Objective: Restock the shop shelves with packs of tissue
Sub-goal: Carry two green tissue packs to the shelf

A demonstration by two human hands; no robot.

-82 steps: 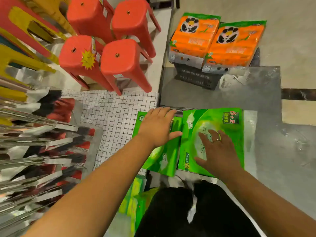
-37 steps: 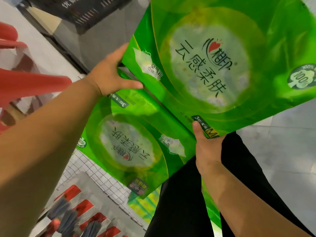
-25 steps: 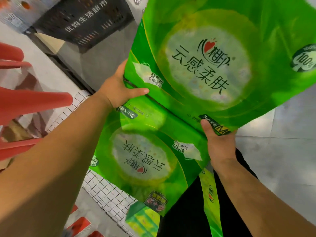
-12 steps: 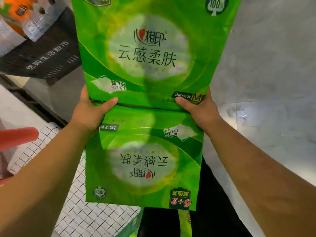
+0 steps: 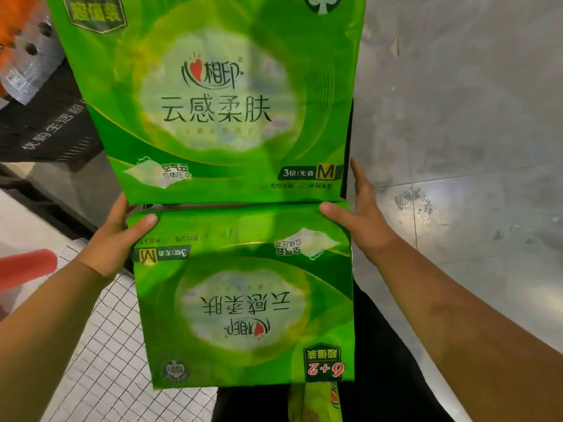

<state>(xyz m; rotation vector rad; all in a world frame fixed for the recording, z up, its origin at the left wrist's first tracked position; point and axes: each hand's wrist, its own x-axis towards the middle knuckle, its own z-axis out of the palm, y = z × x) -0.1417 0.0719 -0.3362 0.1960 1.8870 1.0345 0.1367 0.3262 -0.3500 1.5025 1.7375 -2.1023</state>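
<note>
Two green tissue packs fill the middle of the view, held up in front of me. The upper pack (image 5: 213, 95) reads right way up; the lower pack (image 5: 246, 303) hangs below it, printed upside down. They meet along a seam between my hands. My left hand (image 5: 115, 239) grips the left end of that seam, thumb on the lower pack's front. My right hand (image 5: 359, 214) clamps the right end, thumb on the lower pack and fingers up the side of the upper pack. A bit of another green pack (image 5: 316, 403) shows below.
A black plastic crate (image 5: 51, 129) with an orange tissue pack (image 5: 21, 47) on it stands at the left. A white wire grid (image 5: 100, 345) lies lower left, with a red stool leg (image 5: 27, 266) beside it. Grey tiled floor (image 5: 457, 117) spreads to the right.
I picked both green packs off the floor and raised them. In the last second they swung from tilted to square in front of me, and they now look closer.
</note>
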